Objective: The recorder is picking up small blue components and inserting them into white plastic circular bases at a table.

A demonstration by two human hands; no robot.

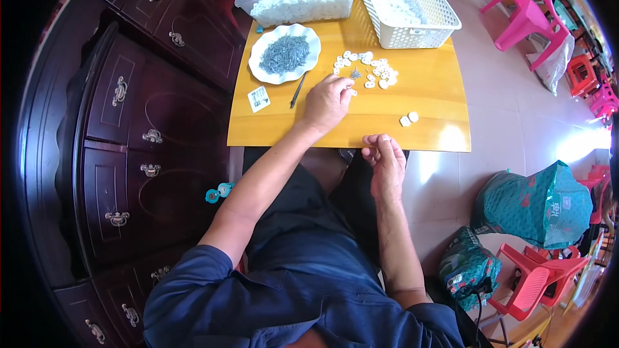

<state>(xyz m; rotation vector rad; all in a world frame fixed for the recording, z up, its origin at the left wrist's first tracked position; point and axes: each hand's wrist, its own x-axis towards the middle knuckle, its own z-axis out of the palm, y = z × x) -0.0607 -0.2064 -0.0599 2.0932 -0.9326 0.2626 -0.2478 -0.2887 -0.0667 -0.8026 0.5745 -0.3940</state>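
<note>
My left hand is over the wooden table with thumb and fingertips pinched together, beside a scatter of small white plastic pieces with holes. What it pinches is too small to make out. A little pile of thin grey nail-like pins lies among those pieces, just beyond the fingertips. At the table's near edge, my right hand is closed, its fingers curled toward the thumb; anything inside is hidden. Two white pieces lie apart, to its upper right. A scalloped white plate heaped with grey pins stands at the left.
A clear tub and a white perforated basket, both with white pieces, occupy the table's far side. A dark slim tool and a white printed card lie by the plate. Dark wooden cabinets line the left.
</note>
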